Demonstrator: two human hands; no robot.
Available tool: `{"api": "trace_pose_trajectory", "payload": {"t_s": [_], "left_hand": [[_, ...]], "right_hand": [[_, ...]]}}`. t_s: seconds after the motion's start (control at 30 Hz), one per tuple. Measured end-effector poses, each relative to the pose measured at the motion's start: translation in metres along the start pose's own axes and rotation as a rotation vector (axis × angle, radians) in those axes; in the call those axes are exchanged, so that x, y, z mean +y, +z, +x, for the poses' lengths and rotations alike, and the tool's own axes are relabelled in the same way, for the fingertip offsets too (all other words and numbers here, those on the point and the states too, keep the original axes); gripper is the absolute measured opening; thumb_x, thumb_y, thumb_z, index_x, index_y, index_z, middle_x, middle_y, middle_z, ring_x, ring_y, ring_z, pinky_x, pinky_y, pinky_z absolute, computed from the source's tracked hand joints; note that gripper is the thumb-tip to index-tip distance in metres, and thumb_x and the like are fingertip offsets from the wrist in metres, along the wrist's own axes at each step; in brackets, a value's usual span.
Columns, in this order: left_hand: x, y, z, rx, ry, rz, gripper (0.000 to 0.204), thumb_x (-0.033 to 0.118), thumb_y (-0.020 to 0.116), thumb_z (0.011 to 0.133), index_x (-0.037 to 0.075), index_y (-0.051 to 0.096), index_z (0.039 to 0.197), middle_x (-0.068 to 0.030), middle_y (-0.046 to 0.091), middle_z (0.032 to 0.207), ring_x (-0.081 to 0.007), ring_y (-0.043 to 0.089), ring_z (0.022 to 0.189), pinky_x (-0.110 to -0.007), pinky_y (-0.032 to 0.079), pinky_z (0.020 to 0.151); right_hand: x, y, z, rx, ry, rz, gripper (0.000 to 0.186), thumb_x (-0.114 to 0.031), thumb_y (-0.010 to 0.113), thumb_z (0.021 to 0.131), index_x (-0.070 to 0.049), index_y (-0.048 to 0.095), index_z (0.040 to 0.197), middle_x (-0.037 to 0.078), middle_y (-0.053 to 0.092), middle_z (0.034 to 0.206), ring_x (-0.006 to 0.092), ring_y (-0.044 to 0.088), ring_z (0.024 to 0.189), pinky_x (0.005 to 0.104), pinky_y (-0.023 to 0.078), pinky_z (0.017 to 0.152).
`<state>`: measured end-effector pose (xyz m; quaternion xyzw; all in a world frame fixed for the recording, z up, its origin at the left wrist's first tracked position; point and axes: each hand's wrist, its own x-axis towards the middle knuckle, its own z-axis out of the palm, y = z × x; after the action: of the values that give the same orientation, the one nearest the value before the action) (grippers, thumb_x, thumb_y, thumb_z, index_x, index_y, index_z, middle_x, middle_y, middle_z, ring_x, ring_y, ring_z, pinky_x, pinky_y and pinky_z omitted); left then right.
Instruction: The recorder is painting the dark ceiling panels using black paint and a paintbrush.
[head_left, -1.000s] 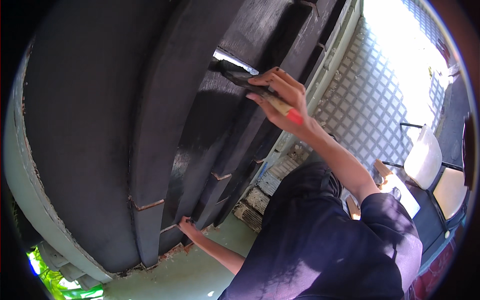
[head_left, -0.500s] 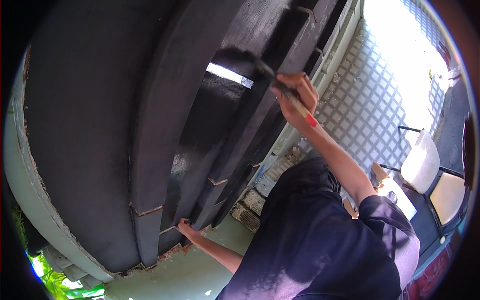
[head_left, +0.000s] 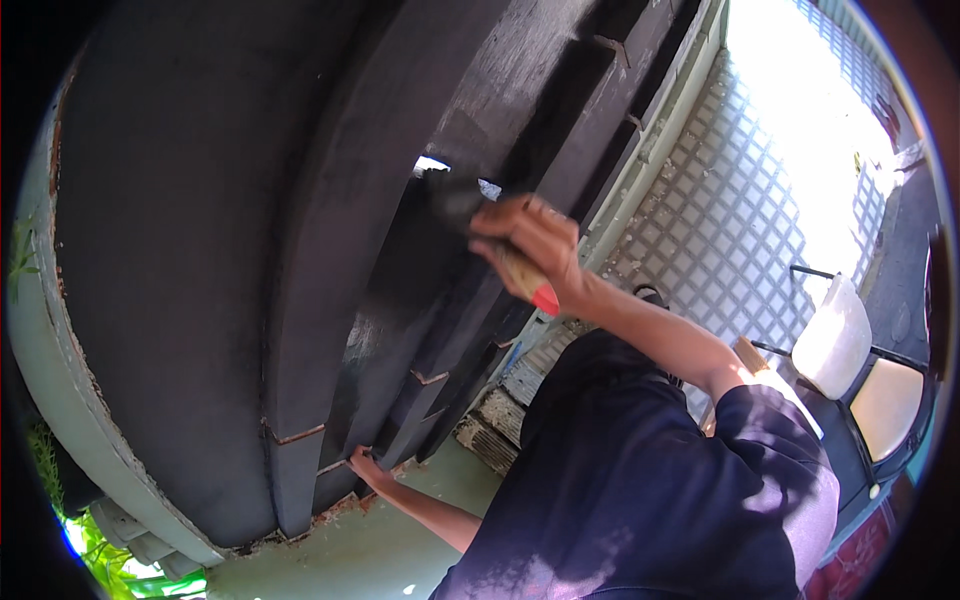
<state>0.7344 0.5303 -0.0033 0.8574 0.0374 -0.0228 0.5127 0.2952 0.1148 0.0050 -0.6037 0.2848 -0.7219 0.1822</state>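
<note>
My right hand (head_left: 530,240) is closed around a paintbrush (head_left: 528,277) with a pale wooden handle and a red end. Its dark bristles, smeared by motion, pass in front of a bright gap (head_left: 430,165) between dark-painted slats (head_left: 400,270). A duller, worn grey stretch of slat (head_left: 495,90) lies beyond the gap. My left hand (head_left: 365,465) reaches to the lower end of the slats, by a wooden edge. Its fingers are curled at that edge, and I cannot make out their exact grip.
A pale wall (head_left: 310,575) with a broken reddish edge borders the slats below. At the right are a tiled floor (head_left: 680,190) and a chair (head_left: 840,340) with pale pads. Green plants (head_left: 100,545) show at the lower left.
My right hand has moved left and down with the paintbrush, from beside the gap to across it. My left hand stays at the slats' lower end.
</note>
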Motion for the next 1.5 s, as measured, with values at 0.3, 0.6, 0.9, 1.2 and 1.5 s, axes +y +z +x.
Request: {"api": "trace_pose_trajectory", "payload": {"t_s": [0.3,0.6,0.9,1.2,1.5], "left_hand": [[0.012,0.009,-0.021,-0.002,-0.022,0.012,0.043,0.012,0.061,0.068,0.005,0.047,0.108,-0.0047,0.039,0.084,-0.0178,0.036,0.074,-0.034,0.034,0.064],[0.001,-0.007,0.001,0.023,-0.003,0.051,0.051,0.012,0.061,0.065,0.002,0.048,0.113,-0.0064,0.043,0.088,-0.0189,0.037,0.076,-0.036,0.035,0.068],[-0.007,-0.005,-0.003,0.119,0.056,0.058,0.023,0.02,0.062,0.066,0.019,0.043,0.079,0.0048,0.034,0.072,-0.0099,0.028,0.063,-0.03,0.021,0.058],[-0.001,0.013,-0.003,0.052,0.059,0.026,0.02,0.022,0.061,0.068,0.018,0.041,0.071,0.0056,0.034,0.069,-0.0092,0.03,0.062,-0.031,0.02,0.057],[-0.001,0.017,-0.006,0.06,0.118,-0.043,0.021,0.018,0.062,0.067,0.015,0.041,0.071,0.0037,0.037,0.069,-0.0104,0.03,0.062,-0.031,0.022,0.055]], "right_hand": [[-0.002,0.004,0.022,0.08,0.052,0.069,0.029,0.002,0.082,0.069,-0.002,0.07,0.095,0.008,0.069,0.094,0.0233,0.068,0.081,0.0317,0.056,0.069],[0.0,-0.004,0.036,0.16,0.007,0.035,0.032,0.005,0.082,0.068,-0.001,0.07,0.097,0.012,0.069,0.097,0.0254,0.07,0.089,0.0308,0.057,0.074],[-0.015,0.0,0.025,0.058,-0.087,0.106,0.031,-0.002,0.082,0.07,-0.005,0.07,0.099,0.007,0.068,0.096,0.0226,0.066,0.085,0.0357,0.056,0.072],[-0.008,0.026,-0.006,0.009,-0.061,0.117,0.031,0.001,0.079,0.071,-0.006,0.069,0.1,0.006,0.067,0.097,0.0226,0.067,0.09,0.0331,0.057,0.075],[0.0,0.014,0.022,0.115,-0.023,0.085,0.028,0.002,0.079,0.071,-0.005,0.069,0.096,0.007,0.069,0.097,0.0235,0.067,0.088,0.0319,0.055,0.077]]}}
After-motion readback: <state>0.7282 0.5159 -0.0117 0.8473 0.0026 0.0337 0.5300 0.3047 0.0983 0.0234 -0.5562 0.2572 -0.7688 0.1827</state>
